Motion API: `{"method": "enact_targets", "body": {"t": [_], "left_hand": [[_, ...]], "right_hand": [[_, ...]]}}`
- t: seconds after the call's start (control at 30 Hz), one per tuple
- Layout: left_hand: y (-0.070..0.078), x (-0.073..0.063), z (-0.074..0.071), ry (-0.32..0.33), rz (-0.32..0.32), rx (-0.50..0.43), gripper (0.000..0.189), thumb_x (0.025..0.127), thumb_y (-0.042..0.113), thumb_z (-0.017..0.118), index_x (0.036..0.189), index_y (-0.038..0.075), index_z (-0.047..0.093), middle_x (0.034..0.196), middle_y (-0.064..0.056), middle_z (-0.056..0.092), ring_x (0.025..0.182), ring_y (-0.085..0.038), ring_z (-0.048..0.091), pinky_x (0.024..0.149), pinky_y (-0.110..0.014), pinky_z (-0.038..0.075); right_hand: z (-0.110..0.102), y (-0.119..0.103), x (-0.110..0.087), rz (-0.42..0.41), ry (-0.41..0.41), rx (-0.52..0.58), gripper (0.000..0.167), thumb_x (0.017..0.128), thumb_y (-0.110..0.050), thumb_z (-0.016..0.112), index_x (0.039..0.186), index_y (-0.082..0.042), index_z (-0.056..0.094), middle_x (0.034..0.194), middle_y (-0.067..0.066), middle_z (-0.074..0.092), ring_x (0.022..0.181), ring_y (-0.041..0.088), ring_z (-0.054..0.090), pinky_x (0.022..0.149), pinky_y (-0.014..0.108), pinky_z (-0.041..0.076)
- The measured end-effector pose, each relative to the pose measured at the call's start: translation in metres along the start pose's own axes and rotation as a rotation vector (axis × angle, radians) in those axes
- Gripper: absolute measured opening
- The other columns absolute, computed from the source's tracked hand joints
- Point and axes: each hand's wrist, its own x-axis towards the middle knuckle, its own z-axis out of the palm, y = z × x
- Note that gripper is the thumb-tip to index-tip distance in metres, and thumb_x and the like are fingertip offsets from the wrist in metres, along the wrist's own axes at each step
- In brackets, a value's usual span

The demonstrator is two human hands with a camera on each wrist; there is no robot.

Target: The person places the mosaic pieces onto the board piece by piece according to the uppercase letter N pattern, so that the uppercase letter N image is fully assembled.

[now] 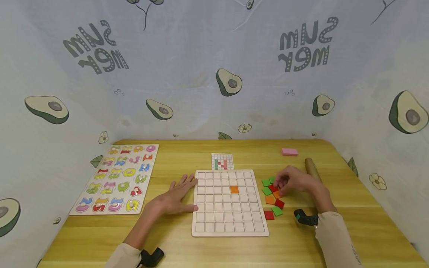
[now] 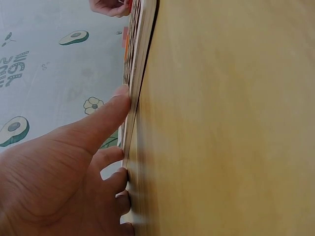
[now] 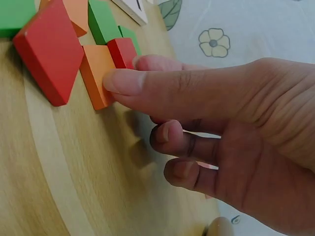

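At the near side of the bench [image 1: 181, 251], two light sleeves [image 1: 336, 238] reach in, each with a dark wrist device beside it, the left one [image 1: 152, 257] lower in view than the right one [image 1: 305, 217]. Just beyond lies a pale grid board [image 1: 229, 234], flat on the wood and divided into square cells. Near its right edge are a red tile [image 1: 269, 215] and a green tile [image 1: 277, 211], the first of a loose scatter of red, green and orange pieces that runs away along that side. The left hand [image 1: 172, 201] lies at the board's left edge, fingers spread and released, its thumb against the rim. The right hand [image 1: 298, 181] is over the scatter, fingers bent, its thumb touching an orange tile [image 3: 92, 76] that lies against a smaller-looking red piece [image 3: 122, 52]; whether the fingers grasp the tile cannot be told. One orange square [image 1: 234, 190] sits in a cell in the far half of the board, right of its middle. To the left is a number puzzle [image 1: 126, 191] with colourful numerals; on the right, a brown cylinder [image 1: 312, 168] lies behind the right hand. Beyond the board's far edge is a pattern card [image 1: 216, 157], then a pink block [image 1: 289, 152] farther right, and last a pale cloth [image 1: 194, 48] printed with avocados.
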Motion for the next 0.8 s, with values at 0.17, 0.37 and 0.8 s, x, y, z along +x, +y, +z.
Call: {"method": "enact_targets", "body": {"t": [0.17, 0.37, 0.8], "left_hand": [[-0.0009, 0.0010, 0.0000, 0.000, -0.001, -0.005, 0.096, 0.099, 0.041, 0.080, 0.173, 0.010, 0.026, 0.182, -0.010, 0.008, 0.168, -0.034, -0.001, 0.133, -0.062, -0.004], [-0.0018, 0.0020, 0.0003, -0.002, -0.002, -0.003, 0.096, 0.099, 0.040, 0.080, 0.173, 0.010, 0.026, 0.182, -0.010, 0.008, 0.168, -0.033, -0.001, 0.133, -0.061, -0.004], [-0.0013, 0.0009, 0.0012, 0.001, 0.009, -0.010, 0.097, 0.098, 0.040, 0.081, 0.172, 0.008, 0.026, 0.182, -0.011, 0.009, 0.168, -0.036, -0.001, 0.133, -0.063, -0.003]], "right_hand": [[0.0002, -0.0007, 0.0027, -0.021, 0.029, -0.047, 0.026, 0.084, 0.000, 0.089, 0.108, 0.005, 0.078, 0.083, 0.004, 0.064, 0.077, 0.017, 0.056, 0.066, 0.024, 0.051], [0.0019, -0.0003, 0.0052, -0.009, 0.076, -0.085, 0.025, 0.087, -0.002, 0.088, 0.109, 0.004, 0.079, 0.082, 0.002, 0.063, 0.077, 0.017, 0.055, 0.066, 0.024, 0.050], [0.0010, -0.0014, -0.0015, 0.013, 0.086, -0.073, 0.015, 0.088, -0.007, 0.089, 0.089, -0.001, 0.075, 0.082, 0.000, 0.070, 0.073, 0.015, 0.058, 0.066, 0.024, 0.053]]}}
